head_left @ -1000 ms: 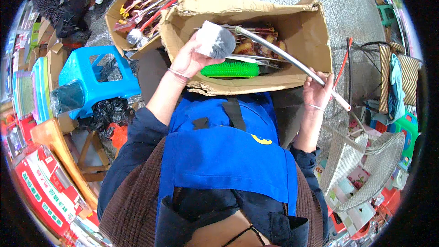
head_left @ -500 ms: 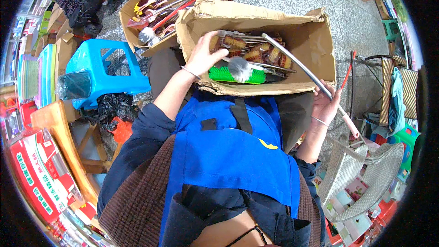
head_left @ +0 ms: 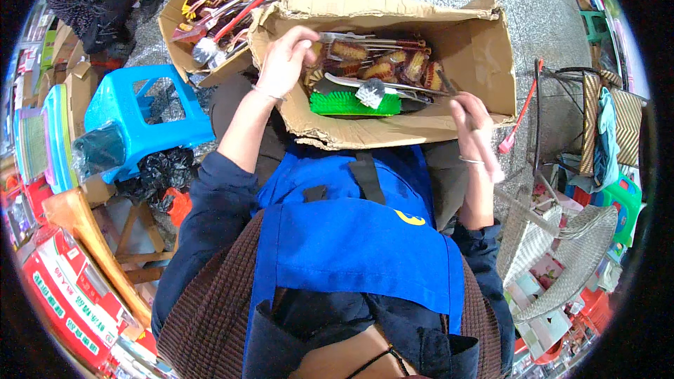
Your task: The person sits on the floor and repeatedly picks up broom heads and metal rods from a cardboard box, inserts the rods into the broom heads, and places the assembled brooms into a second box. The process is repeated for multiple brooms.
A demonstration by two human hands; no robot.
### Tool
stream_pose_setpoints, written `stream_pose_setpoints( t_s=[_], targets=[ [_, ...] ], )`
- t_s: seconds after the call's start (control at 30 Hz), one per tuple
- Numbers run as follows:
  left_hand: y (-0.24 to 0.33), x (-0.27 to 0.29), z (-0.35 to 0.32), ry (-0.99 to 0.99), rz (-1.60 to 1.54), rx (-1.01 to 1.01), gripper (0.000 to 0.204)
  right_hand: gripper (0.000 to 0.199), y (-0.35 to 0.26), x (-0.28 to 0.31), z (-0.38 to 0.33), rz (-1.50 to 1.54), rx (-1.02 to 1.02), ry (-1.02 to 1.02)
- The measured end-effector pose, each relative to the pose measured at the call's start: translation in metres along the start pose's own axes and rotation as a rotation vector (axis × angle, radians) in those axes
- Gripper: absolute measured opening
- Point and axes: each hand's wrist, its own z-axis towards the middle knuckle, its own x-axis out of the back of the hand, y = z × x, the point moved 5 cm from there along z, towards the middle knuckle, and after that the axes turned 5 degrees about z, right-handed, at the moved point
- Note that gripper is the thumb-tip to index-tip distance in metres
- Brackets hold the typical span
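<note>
Over my knees a cardboard box [head_left: 393,137] stands open. Several brushes with brown and yellow bristles [head_left: 414,67], in clear wrapping, lie inside. Along its near wall rest a green-bristled brush [head_left: 337,104] and a round white brush head [head_left: 371,92]. My right hand [head_left: 474,123], by the box's near right corner, grips a long metal rod with a pale pink handle [head_left: 494,171]; motion blurs the rod. Above the box's left end is my left hand [head_left: 286,62], fingers bent but apart, with nothing visible in it.
Another cardboard box [head_left: 175,45], full of long-handled brushes, stands at the far left. On the left are a blue plastic stool [head_left: 126,95] and a black plastic bag [head_left: 165,172]. A red stick [head_left: 523,116] and a woven chair [head_left: 583,281] are to the right.
My right hand has moved slightly left and turned the rod to a steeper angle, its pink end nearer my wrist. My left hand has lifted up and left. The white brush head has turned.
</note>
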Motion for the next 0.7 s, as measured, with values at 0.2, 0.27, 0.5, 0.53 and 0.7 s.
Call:
stream_pose_setpoints(
  t_s=[0.2,0.27,0.5,0.53,0.7],
  targets=[
    [-0.011,-0.012,0.066,-0.218,0.271,-0.183,0.034,0.015,-0.009,-0.068,0.054,-0.562,0.244,-0.425],
    [-0.019,-0.013,0.080,-0.199,0.250,-0.205,0.033,0.012,0.004,-0.104,0.072,-0.631,0.272,-0.533],
    [-0.045,-0.004,0.099,-0.220,-0.094,-0.053,0.031,0.016,0.071,-0.237,0.084,-0.698,0.296,-1.023],
    [-0.046,-0.003,0.100,-0.224,-0.122,-0.038,0.031,0.017,0.081,-0.254,0.079,-0.736,0.266,-1.074],
    [-0.047,0.001,0.104,-0.287,-0.254,0.055,0.031,0.029,0.107,-0.296,0.043,-0.812,0.270,-1.312]
  ],
)
